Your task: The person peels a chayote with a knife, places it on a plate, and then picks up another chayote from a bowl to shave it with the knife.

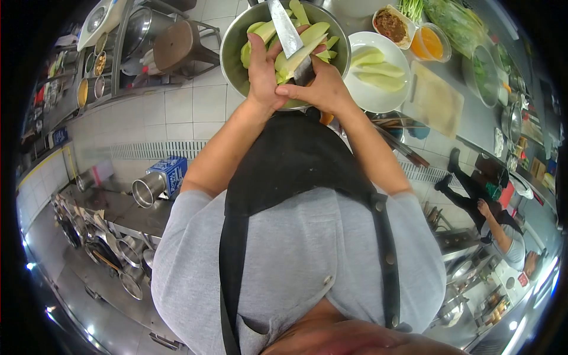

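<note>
Both my hands are above a metal bowl (226,56) filled with pale green vegetable pieces (327,44). My left hand (264,74) cradles a long, pale green vegetable wedge (305,54), its fingers curved around the underside. In my right hand (326,87) is a knife (286,28), its wide blade pointing up and away across the bowl, with the wedge lying against it. Fingers and wedge partly hide the knife's handle end. To the right of the bowl, a white plate (378,97) carries several longer pale green pieces (381,74).
A cutting board (436,100) lies right of the plate. Behind are a container of orange liquid (427,42), a dish of brown paste (391,25) and leafy greens (452,26). A brown stool (177,47) stands left. Another person (503,234) is seated at far right.
</note>
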Motion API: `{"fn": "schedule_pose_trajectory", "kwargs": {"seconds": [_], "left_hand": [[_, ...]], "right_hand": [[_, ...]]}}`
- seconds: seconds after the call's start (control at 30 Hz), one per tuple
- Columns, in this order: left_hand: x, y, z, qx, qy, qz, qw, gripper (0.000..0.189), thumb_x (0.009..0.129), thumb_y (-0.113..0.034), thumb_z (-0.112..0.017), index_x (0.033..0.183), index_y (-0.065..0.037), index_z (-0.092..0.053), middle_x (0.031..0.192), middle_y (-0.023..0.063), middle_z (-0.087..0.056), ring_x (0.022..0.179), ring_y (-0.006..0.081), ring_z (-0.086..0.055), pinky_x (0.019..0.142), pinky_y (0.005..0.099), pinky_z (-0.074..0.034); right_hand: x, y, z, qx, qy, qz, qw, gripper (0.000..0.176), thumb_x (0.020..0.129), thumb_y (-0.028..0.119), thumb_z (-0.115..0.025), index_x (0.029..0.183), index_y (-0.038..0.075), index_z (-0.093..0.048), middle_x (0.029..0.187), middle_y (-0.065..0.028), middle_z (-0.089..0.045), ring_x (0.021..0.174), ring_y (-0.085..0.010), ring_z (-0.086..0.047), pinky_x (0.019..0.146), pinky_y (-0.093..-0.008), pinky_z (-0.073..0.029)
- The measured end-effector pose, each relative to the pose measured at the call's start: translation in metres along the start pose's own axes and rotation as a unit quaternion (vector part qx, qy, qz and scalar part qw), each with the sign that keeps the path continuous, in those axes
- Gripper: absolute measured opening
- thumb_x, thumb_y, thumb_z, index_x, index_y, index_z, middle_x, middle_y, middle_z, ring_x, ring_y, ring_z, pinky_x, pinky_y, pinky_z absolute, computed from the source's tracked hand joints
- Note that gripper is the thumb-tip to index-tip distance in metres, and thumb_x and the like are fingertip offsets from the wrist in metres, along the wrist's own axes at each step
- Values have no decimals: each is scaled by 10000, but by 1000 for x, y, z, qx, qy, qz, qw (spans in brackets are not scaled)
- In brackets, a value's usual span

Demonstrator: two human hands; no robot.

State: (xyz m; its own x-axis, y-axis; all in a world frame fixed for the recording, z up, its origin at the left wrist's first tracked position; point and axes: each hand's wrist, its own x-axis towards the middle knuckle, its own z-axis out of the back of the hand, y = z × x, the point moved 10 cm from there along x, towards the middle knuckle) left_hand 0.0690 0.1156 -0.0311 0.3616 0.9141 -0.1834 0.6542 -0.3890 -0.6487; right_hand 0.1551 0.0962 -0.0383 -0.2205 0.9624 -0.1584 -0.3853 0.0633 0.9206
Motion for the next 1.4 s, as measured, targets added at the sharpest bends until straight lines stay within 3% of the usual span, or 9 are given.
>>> {"fn": "schedule_pose_trajectory", "kwargs": {"seconds": [0.37, 0.57, 0.63, 0.67, 0.73, 0.8, 1.0, 1.17, 1.4], "left_hand": [[4, 3, 29, -25, -85, -10, 996, 948, 1032, -750, -196, 1513, 33, -427, 1380, 234, -618, 1194, 349, -659, 1061, 463, -509], [-2, 16, 86, -25, -191, -2, 981, 562, 1123, -406, -402, 1452, 45, -472, 1300, 237, -649, 1183, 325, -668, 1007, 444, -566], [6, 14, 98, -63, -176, -3, 982, 561, 1127, -400, -389, 1457, 49, -461, 1324, 243, -634, 1190, 331, -666, 1013, 450, -564], [10, 14, 102, -102, -160, -4, 982, 561, 1132, -394, -376, 1462, 53, -451, 1348, 250, -619, 1198, 337, -664, 1019, 455, -561], [7, 2, 97, -81, -151, -11, 985, 535, 1135, -352, -368, 1466, 64, -434, 1376, 264, -594, 1219, 356, -653, 1024, 471, -556], [0, -7, 106, 21, -163, -13, 986, 509, 1135, -316, -362, 1457, 71, -438, 1367, 263, -597, 1241, 362, -643, 1025, 476, -555], [-29, -8, 114, 43, -162, 64, 984, 396, 1104, -208, -461, 1439, 2, -483, 1218, 175, -657, 1016, 229, -699, 768, 338, -588], [-33, -6, 83, 139, -90, 96, 982, 413, 1085, -252, -543, 1424, -18, -523, 1126, 119, -695, 813, 183, -718, 530, 250, -523], [-31, -2, 44, 119, -23, 100, 988, 486, 1069, -238, -567, 1447, 59, -498, 1116, 128, -666, 784, 177, -685, 488, 234, -486]], "right_hand": [[0, -13, -25, -55, 40, -26, 997, 908, 854, 714, -690, 1232, -110, -642, 907, -261, -727, 910, -361, -733, 843, -421, -549], [-3, -23, -41, -80, 86, -78, 990, 792, 888, 652, -700, 1218, -67, -678, 892, -233, -724, 862, -319, -718, 812, -406, -542], [-4, 14, -31, -45, -57, 154, 985, 701, 911, 630, -653, 1211, -2, -712, 914, -213, -738, 848, -348, -718, 794, -424, -545], [-4, 8, -29, -46, -56, 155, 985, 701, 911, 630, -653, 1211, -2, -712, 914, -213, -738, 848, -348, -718, 794, -424, -545], [-2, -19, -40, -75, 87, -38, 993, 639, 926, 607, -657, 1192, 29, -719, 883, -194, -729, 811, -347, -702, 756, -414, -536], [-2, -32, -34, -31, 116, -104, 987, 617, 934, 584, -680, 1172, 16, -711, 841, -151, -721, 794, -286, -704, 725, -397, -530], [-2, -32, 21, -63, 10, -67, 996, 778, 821, 624, -797, 1219, -31, -660, 881, -157, -729, 818, -247, -710, 740, -370, -546], [11, -19, 48, -121, -66, -26, 990, 880, 718, 610, -876, 1239, -49, -618, 1034, -222, -736, 976, -349, -727, 856, -435, -558], [15, -3, 60, -43, -106, 11, 993, 945, 648, 597, -923, 1270, -45, -614, 1141, -215, -725, 1068, -340, -713, 929, -417, -555]]}}
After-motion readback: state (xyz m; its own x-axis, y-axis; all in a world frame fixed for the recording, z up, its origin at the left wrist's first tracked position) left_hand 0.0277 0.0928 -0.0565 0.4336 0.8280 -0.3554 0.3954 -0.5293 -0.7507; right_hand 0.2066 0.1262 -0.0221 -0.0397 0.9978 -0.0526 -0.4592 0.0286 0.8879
